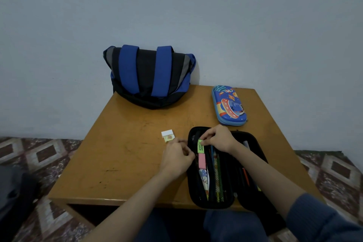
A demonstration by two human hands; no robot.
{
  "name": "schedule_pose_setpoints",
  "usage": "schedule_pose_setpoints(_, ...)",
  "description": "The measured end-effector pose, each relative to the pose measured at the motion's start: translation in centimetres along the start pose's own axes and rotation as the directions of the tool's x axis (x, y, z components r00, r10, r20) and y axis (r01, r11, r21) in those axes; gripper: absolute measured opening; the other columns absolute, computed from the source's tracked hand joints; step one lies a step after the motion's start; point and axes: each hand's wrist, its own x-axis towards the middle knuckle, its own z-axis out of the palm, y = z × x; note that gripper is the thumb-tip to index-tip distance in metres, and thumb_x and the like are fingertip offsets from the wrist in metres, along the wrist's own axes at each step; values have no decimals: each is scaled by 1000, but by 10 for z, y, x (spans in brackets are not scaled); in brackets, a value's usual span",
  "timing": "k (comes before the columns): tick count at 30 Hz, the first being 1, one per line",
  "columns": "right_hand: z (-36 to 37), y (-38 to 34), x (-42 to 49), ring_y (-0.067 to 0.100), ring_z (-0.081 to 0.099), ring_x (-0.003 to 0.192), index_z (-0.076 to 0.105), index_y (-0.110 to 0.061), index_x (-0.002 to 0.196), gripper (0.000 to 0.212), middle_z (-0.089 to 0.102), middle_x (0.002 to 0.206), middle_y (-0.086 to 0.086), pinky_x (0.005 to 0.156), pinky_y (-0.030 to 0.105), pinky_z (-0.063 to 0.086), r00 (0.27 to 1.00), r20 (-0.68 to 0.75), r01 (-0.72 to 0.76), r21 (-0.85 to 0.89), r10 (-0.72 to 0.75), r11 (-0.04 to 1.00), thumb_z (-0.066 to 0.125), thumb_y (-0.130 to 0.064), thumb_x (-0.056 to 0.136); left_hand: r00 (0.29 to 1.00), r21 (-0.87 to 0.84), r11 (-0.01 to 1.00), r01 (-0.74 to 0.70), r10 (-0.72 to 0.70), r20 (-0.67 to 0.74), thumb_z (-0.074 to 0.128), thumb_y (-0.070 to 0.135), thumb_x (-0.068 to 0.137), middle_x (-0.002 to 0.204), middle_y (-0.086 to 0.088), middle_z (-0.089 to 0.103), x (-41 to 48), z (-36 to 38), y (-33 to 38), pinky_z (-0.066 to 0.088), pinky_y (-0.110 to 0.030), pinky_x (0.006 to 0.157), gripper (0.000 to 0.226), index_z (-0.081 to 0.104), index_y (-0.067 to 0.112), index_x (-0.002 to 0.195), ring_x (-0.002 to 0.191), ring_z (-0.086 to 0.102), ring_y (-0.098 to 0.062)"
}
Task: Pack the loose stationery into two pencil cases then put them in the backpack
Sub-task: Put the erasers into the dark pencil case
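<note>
A black pencil case (231,200) lies open at the table's front right, holding several pens and pencils. Inside its left half sit a green eraser (200,147) and a pink eraser (202,161). My right hand (218,139) pinches the top end of the green eraser. My left hand (176,158) grips the case's left edge with curled fingers. A white eraser (168,135) lies loose on the table just beyond my left hand. A blue space-print pencil case (228,105) lies closed at the back right. The blue and black backpack (149,76) leans against the wall.
The wooden table (121,143) stands against a pale wall, with bare surface on its left side. A patterned floor shows on both sides. A dark object (15,192) lies on the floor at the left.
</note>
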Motion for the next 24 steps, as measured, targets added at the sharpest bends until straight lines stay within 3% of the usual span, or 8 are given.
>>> schedule_pose_setpoints(4, -1, -4, -2, 3, 51, 71, 71, -12, 107, 28, 59, 78, -7, 66, 20, 40, 999, 39, 33, -107, -29, 994, 73, -18, 79, 1000, -13, 1000, -8, 8, -9, 57, 19, 89, 130, 4, 51, 1, 2, -1, 29, -17, 89, 16, 67, 12, 78, 122, 41, -10)
schedule_pose_setpoints(7, 0, -4, -4, 11, 54, 78, 67, -11, 105, 31, 56, 80, -4, 60, 18, 39, 1000, -16, 10, -122, -13, 992, 76, -19, 76, 1000, -16, 1000, -8, 8, -12, 55, 18, 90, 131, 4, 50, 2, 3, -1, 30, -15, 87, 19, 68, 7, 81, 123, 41, -10)
schedule_pose_setpoints(13, 2, 2, -3, 14, 61, 83, 74, -8, 91, 13, 71, 90, 5, 77, 28, 50, 999, -22, 40, -111, -43, 993, 73, -13, 78, 1000, -22, 999, -26, 26, -5, 54, 19, 91, 126, 4, 54, 1, 9, -2, 32, -13, 83, 21, 68, 5, 85, 118, 45, -9)
schedule_pose_setpoints(17, -4, 2, 0, 11, 62, 90, 75, -8, 93, 13, 72, 97, 4, 84, 26, 50, 999, 4, 34, -89, -34, 995, 66, -8, 84, 995, -22, 996, -92, 93, 42, 55, 30, 92, 122, 6, 57, -4, 11, -2, 33, -29, 102, 23, 72, 14, 91, 119, 42, -12)
schedule_pose_setpoints(20, -3, 0, 3, 12, 62, 85, 74, -5, 91, 16, 72, 95, 7, 80, 23, 50, 992, -123, 6, -49, -12, 999, 60, -4, 85, 996, -66, 993, -94, 94, -7, 52, 32, 94, 123, 6, 57, -4, -2, -10, 33, -26, 100, 28, 71, 14, 102, 119, 44, -12)
schedule_pose_setpoints(24, 6, -8, 9, 18, 64, 85, 74, -6, 86, 14, 72, 91, 9, 77, 30, 53, 973, -229, 9, 25, -3, 1000, 60, -5, 84, 997, 35, 998, 49, -47, -68, 48, 29, 96, 138, 4, 49, 1, -31, -55, 29, -28, 108, 33, 59, 16, 124, 129, 38, -15)
